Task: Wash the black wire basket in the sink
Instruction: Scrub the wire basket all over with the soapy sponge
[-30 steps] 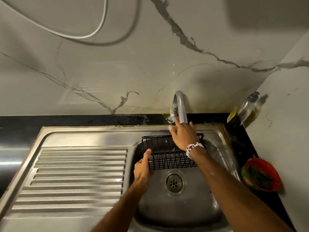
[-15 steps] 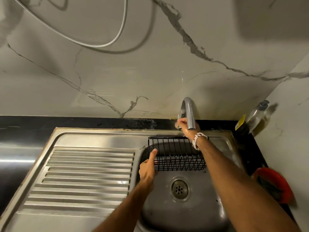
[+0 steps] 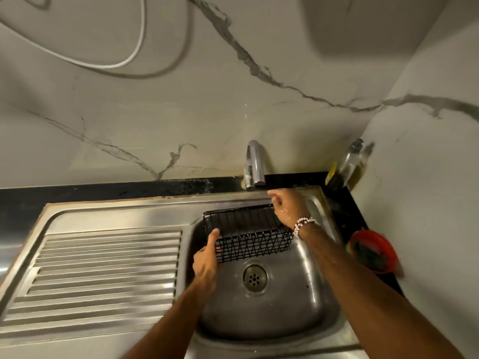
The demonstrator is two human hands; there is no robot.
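Early step, by the look of it: no water visible at the tap (image 3: pixel 255 164) yet. Left hand (image 3: pixel 206 257) clamped on the basket's (image 3: pixel 248 234) left end, thumb up along the wire. Basket held tilted over the sink (image 3: pixel 321 314), at 12 o'clock from the drain (image 3: pixel 254 278), empty. Right hand (image 3: pixel 289 207) half open at the basket's far right corner, just below the spout; grip on the wire impossible to tell. Next, likely: water on, basket under the stream. Sink bowl bare. Red bowl (image 3: pixel 373 251) at 3 o'clock on the tabletop (image 3: pixel 347 218), something dark inside.
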